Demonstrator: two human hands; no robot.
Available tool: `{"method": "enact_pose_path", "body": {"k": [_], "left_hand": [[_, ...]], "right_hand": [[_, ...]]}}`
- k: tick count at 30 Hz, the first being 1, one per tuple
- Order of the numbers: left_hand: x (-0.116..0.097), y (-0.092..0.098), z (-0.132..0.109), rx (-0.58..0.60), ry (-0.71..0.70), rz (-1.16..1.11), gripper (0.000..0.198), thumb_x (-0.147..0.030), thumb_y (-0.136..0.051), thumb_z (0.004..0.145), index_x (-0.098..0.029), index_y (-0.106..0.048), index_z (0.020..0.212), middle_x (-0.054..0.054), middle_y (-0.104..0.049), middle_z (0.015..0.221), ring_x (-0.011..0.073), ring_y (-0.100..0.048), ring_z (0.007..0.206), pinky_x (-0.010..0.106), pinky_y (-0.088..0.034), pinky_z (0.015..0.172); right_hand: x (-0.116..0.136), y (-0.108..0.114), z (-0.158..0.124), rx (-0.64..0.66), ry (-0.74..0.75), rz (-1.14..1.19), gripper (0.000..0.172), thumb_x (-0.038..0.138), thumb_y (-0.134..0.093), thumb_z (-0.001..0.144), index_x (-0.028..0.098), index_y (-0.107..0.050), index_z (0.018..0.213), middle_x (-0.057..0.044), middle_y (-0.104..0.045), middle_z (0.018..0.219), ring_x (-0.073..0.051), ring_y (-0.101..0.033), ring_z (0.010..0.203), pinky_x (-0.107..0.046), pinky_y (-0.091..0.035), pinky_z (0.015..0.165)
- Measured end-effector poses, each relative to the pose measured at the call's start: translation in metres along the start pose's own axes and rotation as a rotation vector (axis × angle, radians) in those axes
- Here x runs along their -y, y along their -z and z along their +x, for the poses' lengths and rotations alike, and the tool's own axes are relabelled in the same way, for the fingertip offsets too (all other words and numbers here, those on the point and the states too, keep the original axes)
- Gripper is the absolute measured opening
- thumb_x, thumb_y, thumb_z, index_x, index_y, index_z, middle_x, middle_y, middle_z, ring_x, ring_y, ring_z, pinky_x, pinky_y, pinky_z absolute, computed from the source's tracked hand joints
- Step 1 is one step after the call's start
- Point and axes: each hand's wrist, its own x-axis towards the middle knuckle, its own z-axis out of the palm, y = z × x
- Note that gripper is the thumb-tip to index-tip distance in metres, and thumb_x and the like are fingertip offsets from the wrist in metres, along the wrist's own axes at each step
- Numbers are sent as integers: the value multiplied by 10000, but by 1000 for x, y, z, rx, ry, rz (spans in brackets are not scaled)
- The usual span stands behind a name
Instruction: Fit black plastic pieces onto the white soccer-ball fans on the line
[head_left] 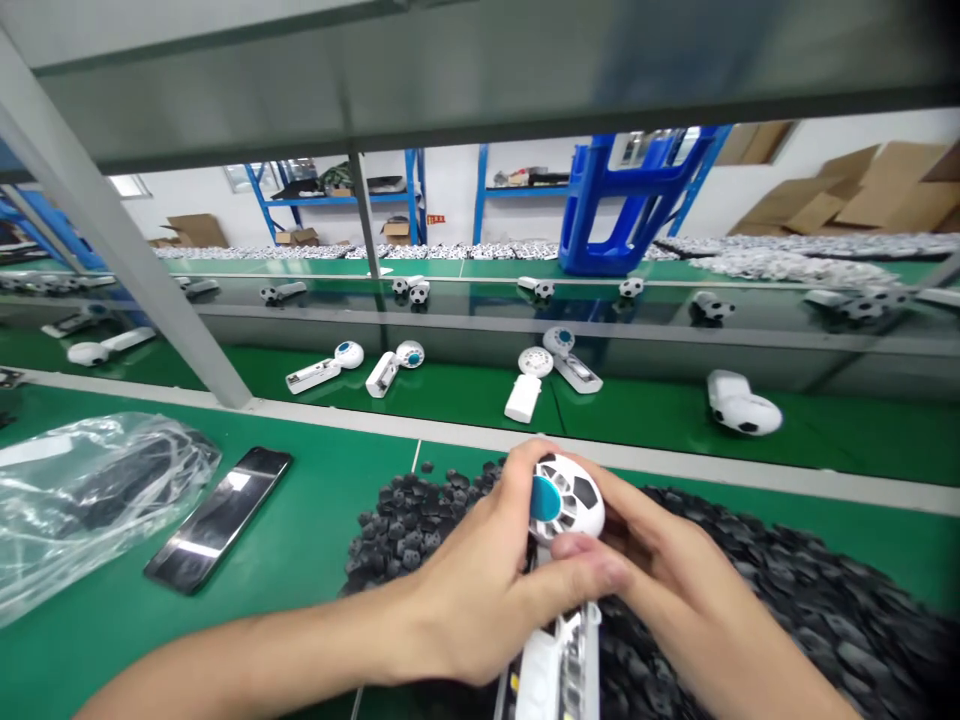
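My left hand (472, 590) and right hand (667, 580) grip a white plastic soccer-ball fan (566, 530). Its head (570, 495) points away, its handle (559, 670) down toward me.

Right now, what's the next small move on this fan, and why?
Probably shift the right hand down to grip the white handle. It and the left hand are both on the round fan head, while the handle hangs below them over the black rubber pieces, seemingly unsupported, so a slip could drop it there.
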Motion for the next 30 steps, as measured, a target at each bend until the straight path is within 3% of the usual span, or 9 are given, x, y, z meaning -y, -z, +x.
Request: {"method": "enact_pose_path", "body": {"k": [2,5,8,10,13,15,18,24,30], "left_hand": [[-5,10,3,-49,-50,9,794,-581,-732,1060,-245,-330,1658,167,-664,1446,358,-652,1316,568,-508,1157],[-13,26,4,-276,-88,73,936,-628,-701,1065,-354,-147,1768,175,-472,1647,373,-580,1407,607,-468,1201],[-21,35,-3,-421,-95,174,812,-582,-666,1087,-397,-240,1752,145,-394,1663,367,-513,1429,603,-449,1200],[-26,36,-11,-356,-81,209,648,-511,-649,1098,-370,-395,1678,129,-455,1592,350,-522,1387,580,-451,1185],[-29,34,-20,-196,-52,220,429,-447,-646,1086,-337,-587,1496,101,-542,1476,328,-558,1295,530,-471,1144],[-29,34,-21,-146,-74,227,334,-429,-650,1065,-305,-649,1376,96,-582,1433,328,-568,1260,496,-478,1117],[-28,38,-19,-142,-115,237,320,-454,-634,1055,-287,-663,1327,103,-627,1371,336,-588,1216,468,-488,1064],[-32,45,-17,-93,-84,263,328,-530,-600,1075,-308,-680,1304,94,-668,1311,349,-640,1229,413,-499,957],[-25,50,-13,-163,-72,330,329,-527,-623,1085,-307,-728,1306,112,-696,1378,369,-662,1253,422,-546,946]], "right_hand": [[7,9,21,-2,103,-140,525,447,-692,1115,264,-624,1602,-89,-825,1396,-284,-815,1252,-338,-702,986],[20,24,77,-66,263,-346,566,408,-776,1044,221,-635,1560,-123,-803,1400,-329,-814,1177,-458,-688,1008],[20,28,143,-128,335,-484,679,308,-835,1004,193,-555,1611,-169,-674,1567,-368,-700,1356,-600,-566,1186],[10,18,179,-68,344,-582,512,333,-791,1066,217,-634,1539,-150,-605,1640,-378,-594,1498,-650,-506,1241],[-14,-9,209,71,259,-719,375,383,-786,1087,200,-719,1407,-127,-703,1500,-324,-717,1316,-578,-621,1115],[-29,-25,214,115,180,-792,360,411,-768,1098,180,-738,1373,-96,-737,1420,-316,-752,1246,-515,-652,1060],[-47,-29,209,40,37,-866,405,387,-780,1090,209,-700,1445,-126,-685,1522,-324,-714,1311,-564,-631,1097],[-67,24,182,-249,-401,-773,440,388,-787,1083,202,-679,1467,-131,-676,1514,-330,-715,1294,-572,-637,1077],[-46,67,141,-339,-457,-275,403,417,-764,1100,192,-692,1427,-118,-723,1414,-289,-756,1177,-508,-672,994]]}}
